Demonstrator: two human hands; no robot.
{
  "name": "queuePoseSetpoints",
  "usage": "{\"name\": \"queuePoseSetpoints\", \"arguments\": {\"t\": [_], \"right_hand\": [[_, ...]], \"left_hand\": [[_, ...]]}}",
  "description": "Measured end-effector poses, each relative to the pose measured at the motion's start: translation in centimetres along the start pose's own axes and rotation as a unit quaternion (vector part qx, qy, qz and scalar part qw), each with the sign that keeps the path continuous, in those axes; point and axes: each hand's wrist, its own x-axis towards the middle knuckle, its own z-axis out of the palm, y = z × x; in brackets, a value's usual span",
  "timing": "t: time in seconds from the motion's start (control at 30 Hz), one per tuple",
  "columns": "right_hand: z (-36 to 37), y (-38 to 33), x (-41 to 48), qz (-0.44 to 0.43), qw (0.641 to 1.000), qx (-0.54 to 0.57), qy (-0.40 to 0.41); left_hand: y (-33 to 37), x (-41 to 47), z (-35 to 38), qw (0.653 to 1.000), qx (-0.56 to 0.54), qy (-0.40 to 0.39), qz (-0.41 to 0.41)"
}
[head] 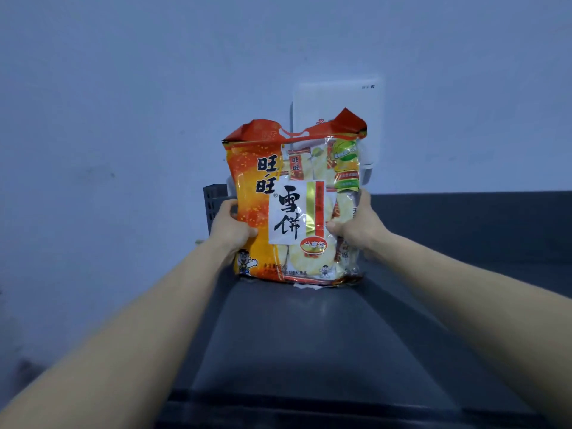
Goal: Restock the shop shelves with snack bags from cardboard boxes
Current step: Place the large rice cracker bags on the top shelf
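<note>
Stood upright on the dark shelf top [309, 335], against the wall: orange snack bag [295, 209]. Clamped on its left edge by left hand [230, 226], on its right edge by right hand [359, 227]. Behind the bag, dark perforated basket [215, 201] and white wall box [337, 100].

Dim, bluish – soft blur, edges warped

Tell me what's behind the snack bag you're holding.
Behind the snack bag: a white wall-mounted box above, a dark perforated basket poking out left. The bag covers the rest of both.
</note>
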Motion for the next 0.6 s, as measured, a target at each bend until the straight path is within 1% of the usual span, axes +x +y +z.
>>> {"name": "queuePoseSetpoints", "arguments": {"t": [0.1,0.2,0.33,0.43,0.5,0.6], "right_hand": [[-0.2,0.2,0.3,-0.008,1.000,-0.018,0.010],[-0.2,0.7,-0.2,0.000,0.998,-0.066,0.021],[0.2,0.7,-1.2,0.027,0.990,-0.137,0.027],[-0.1,0.3,-2.4,0.035,0.977,-0.203,0.047],[-0.6,-0.3,-3.6,0.025,0.966,-0.251,0.057],[-1.4,-1.2,-5.4,-0.011,0.957,-0.284,0.063]], "left_hand": [[-0.3,0.4,0.5,1.000,0.001,0.007,0.015],[-0.6,0.4,0.8,0.999,0.043,0.020,0.024],[-0.3,-0.6,1.3,0.993,0.111,0.028,0.000],[0.3,-2.0,1.5,0.990,0.134,0.030,-0.019],[0.7,-3.1,1.5,0.989,0.143,0.034,-0.023],[1.5,-4.8,1.6,0.987,0.155,0.034,-0.017]]}}
